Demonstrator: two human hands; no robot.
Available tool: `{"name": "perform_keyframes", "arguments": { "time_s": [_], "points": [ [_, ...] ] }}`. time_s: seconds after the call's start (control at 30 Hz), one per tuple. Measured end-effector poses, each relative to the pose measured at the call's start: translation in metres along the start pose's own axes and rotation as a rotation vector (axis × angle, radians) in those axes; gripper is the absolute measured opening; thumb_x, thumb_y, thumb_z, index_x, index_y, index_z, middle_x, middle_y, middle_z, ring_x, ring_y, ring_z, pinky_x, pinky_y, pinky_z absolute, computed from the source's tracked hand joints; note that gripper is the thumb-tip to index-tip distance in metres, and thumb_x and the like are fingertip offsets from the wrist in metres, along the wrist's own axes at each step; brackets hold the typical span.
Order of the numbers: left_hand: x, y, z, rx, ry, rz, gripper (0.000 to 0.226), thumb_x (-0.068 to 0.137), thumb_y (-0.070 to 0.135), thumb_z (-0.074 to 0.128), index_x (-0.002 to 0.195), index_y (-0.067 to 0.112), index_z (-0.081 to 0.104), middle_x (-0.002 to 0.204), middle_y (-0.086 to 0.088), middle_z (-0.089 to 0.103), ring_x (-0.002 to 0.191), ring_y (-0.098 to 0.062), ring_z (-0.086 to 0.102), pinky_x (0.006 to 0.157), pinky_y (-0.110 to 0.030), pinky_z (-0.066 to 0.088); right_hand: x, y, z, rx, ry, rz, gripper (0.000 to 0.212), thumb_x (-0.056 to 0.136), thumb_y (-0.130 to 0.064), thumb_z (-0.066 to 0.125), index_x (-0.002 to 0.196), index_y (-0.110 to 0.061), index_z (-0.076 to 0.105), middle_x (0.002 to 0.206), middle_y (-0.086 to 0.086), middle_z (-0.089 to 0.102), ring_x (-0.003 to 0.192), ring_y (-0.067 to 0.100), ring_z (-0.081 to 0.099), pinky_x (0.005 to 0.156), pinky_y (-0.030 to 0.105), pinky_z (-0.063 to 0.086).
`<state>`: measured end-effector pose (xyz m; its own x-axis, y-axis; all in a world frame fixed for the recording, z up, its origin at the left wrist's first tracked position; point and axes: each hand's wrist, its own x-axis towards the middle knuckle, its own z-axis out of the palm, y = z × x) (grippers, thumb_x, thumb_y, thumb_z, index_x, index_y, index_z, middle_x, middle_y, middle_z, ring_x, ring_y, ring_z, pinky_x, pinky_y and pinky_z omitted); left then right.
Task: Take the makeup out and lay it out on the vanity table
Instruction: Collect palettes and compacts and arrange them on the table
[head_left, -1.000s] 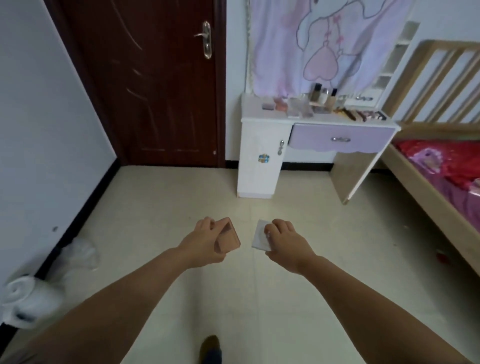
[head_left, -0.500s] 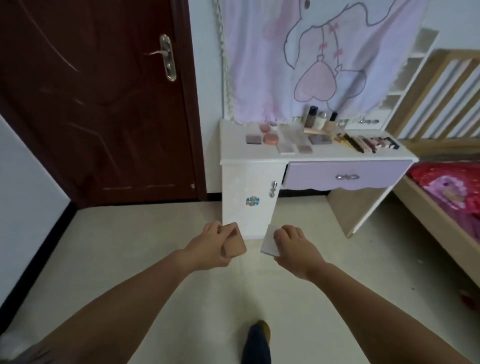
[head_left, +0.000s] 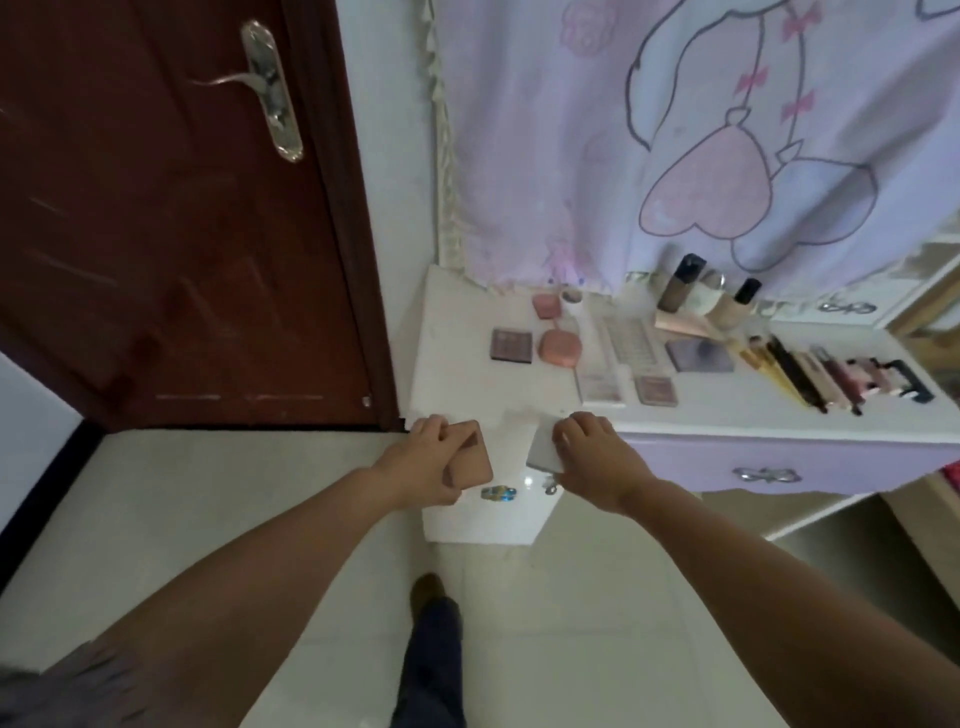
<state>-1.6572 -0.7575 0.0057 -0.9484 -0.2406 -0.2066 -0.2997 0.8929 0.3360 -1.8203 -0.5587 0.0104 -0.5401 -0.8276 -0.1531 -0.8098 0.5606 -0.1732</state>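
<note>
My left hand (head_left: 421, 465) grips a square pink-brown compact (head_left: 467, 460) just in front of the white vanity table (head_left: 452, 374). My right hand (head_left: 592, 457) holds a flat white compact (head_left: 540, 451) at the table's front edge. Laid out on the tabletop are a dark eyeshadow palette (head_left: 511, 345), two pink round compacts (head_left: 560, 347), a long pale palette (head_left: 626, 338), foundation bottles (head_left: 680, 283) and a row of brushes and pencils (head_left: 821, 374).
A dark red door (head_left: 171, 218) stands to the left of the table. A pink cartoon cloth (head_left: 701, 135) hangs behind it. The lilac drawer (head_left: 779, 467) is closed. My foot (head_left: 428, 592) is on the pale tiled floor.
I have walked up to the vanity table; it went from far across the room to right under my hands. Both hands keep their compacts.
</note>
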Motion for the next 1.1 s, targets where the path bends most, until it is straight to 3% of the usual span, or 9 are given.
{"name": "perform_keyframes", "arguments": {
  "time_s": [0.17, 0.33, 0.5, 0.67, 0.8, 0.9, 1.0, 1.1],
  "points": [
    [0.095, -0.036, -0.015, 0.068, -0.051, 0.09, 0.082, 0.073, 0.032, 0.066, 0.142, 0.029, 0.022, 0.128, -0.005, 0.032, 0.122, -0.024, 0.033, 0.09, -0.038, 0.046, 0.096, 0.029, 0.002, -0.086, -0.093, -0.083, 0.051, 0.079, -0.031, 0.066, 0.122, -0.015, 0.042, 0.131, 0.005, 0.04, 0.122, 0.026, 0.037, 0.095, 0.032, 0.037],
    [0.161, -0.063, -0.024, 0.116, -0.159, 0.156, 0.083, 0.077, 0.035, 0.066, 0.145, 0.025, 0.02, 0.136, -0.01, 0.028, 0.126, -0.027, 0.031, 0.092, -0.037, 0.045, 0.155, 0.049, 0.01, -0.057, -0.18, -0.107, 0.049, 0.079, -0.032, 0.066, 0.121, -0.017, 0.043, 0.132, 0.002, 0.04, 0.123, 0.023, 0.038, 0.091, 0.033, 0.042],
    [0.195, -0.077, -0.01, 0.118, -0.212, 0.179, 0.083, 0.079, 0.04, 0.063, 0.147, 0.027, 0.016, 0.143, -0.011, 0.025, 0.129, -0.029, 0.03, 0.107, -0.034, 0.027, 0.177, 0.058, 0.019, -0.061, -0.181, -0.192, 0.035, 0.086, -0.026, 0.057, 0.118, -0.015, 0.047, 0.128, 0.007, 0.047, 0.124, 0.028, 0.042, 0.095, 0.036, 0.046],
    [0.195, -0.09, -0.004, 0.075, -0.218, 0.177, 0.087, 0.083, 0.046, 0.062, 0.15, 0.027, 0.009, 0.153, -0.012, 0.013, 0.137, -0.029, 0.018, 0.114, -0.035, 0.013, 0.178, 0.065, 0.012, -0.097, -0.206, -0.248, 0.046, 0.078, -0.048, 0.062, 0.114, -0.021, 0.053, 0.128, 0.004, 0.052, 0.118, 0.024, 0.051, 0.096, 0.037, 0.047],
    [0.184, -0.098, 0.005, -0.237, -0.116, -0.035, 0.089, 0.082, 0.063, 0.052, 0.149, 0.023, 0.01, 0.154, -0.013, 0.015, 0.141, -0.026, 0.019, 0.117, -0.039, 0.02, 0.197, 0.042, 0.003, -0.161, -0.068, -0.356, 0.051, 0.065, -0.054, 0.072, 0.099, -0.018, 0.063, 0.108, 0.008, 0.064, 0.097, 0.027, 0.063, 0.08, 0.038, 0.053],
    [0.174, -0.087, 0.003, -0.509, -0.037, -0.229, 0.066, 0.093, 0.031, 0.056, 0.147, 0.011, 0.024, 0.145, -0.011, 0.032, 0.132, -0.022, 0.032, 0.112, -0.025, 0.022, 0.22, 0.007, 0.005, -0.112, -0.082, -0.449, 0.059, 0.068, -0.053, 0.066, 0.112, -0.014, 0.063, 0.122, 0.014, 0.061, 0.108, 0.033, 0.061, 0.091, 0.045, 0.049],
    [0.165, -0.075, 0.002, -0.731, 0.06, -0.407, 0.046, 0.098, 0.012, 0.044, 0.143, 0.008, 0.033, 0.134, -0.002, 0.041, 0.125, -0.016, 0.041, 0.106, -0.019, 0.028, 0.231, -0.014, 0.014, -0.106, -0.226, -0.423, 0.072, 0.079, -0.05, 0.063, 0.137, -0.011, 0.042, 0.145, 0.017, 0.038, 0.132, 0.034, 0.039, 0.109, 0.045, 0.028],
    [0.166, -0.071, 0.003, -0.854, 0.075, -0.521, 0.035, 0.097, 0.009, 0.041, 0.13, 0.011, 0.054, 0.127, -0.003, 0.056, 0.116, -0.02, 0.054, 0.099, -0.025, 0.04, 0.231, -0.014, 0.02, -0.111, -0.196, -0.433, 0.067, 0.078, -0.043, 0.066, 0.131, -0.008, 0.045, 0.137, 0.018, 0.044, 0.123, 0.036, 0.044, 0.102, 0.043, 0.033]
  ]
}}
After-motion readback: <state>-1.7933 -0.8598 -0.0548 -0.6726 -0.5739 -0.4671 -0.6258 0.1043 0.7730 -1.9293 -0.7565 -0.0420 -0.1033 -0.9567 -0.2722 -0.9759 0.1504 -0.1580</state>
